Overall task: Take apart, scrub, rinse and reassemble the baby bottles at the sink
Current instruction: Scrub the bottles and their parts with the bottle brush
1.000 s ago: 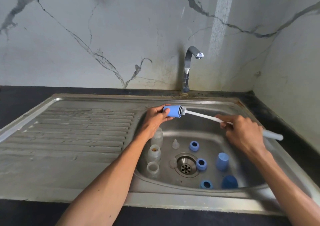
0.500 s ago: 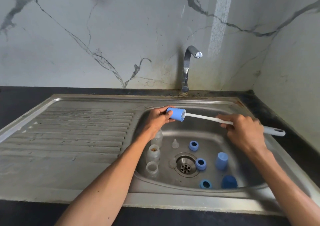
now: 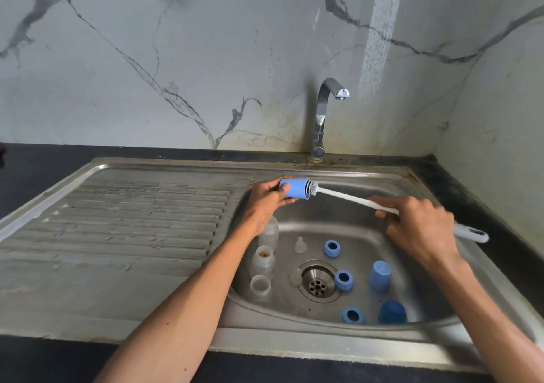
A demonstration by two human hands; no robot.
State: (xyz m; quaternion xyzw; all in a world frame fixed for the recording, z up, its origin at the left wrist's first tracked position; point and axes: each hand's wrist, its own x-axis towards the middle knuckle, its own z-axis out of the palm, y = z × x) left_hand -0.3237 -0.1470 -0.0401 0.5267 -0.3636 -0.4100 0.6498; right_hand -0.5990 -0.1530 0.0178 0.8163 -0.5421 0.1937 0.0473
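Note:
My left hand (image 3: 266, 201) grips a blue bottle cap (image 3: 295, 188) sideways over the sink basin's back left. My right hand (image 3: 418, 229) holds the white bottle brush (image 3: 347, 197) by its handle; the bristle head sits partly inside the cap's mouth. In the basin (image 3: 368, 229) lie three clear bottles (image 3: 263, 260) at the left, two clear teats (image 3: 299, 245) near the drain (image 3: 317, 285), three blue collar rings (image 3: 332, 248) and two more blue caps (image 3: 380, 275).
The tap (image 3: 322, 118) stands behind the basin with no water running. A ribbed steel drainboard (image 3: 123, 229) stretches to the left. Black countertop (image 3: 44, 159) borders the sink, with marble-patterned walls behind and at the right.
The brush slid deeper into the cap half a second ago, then drew back so the bristles show at its mouth again. Both hands stayed over the basin's back.

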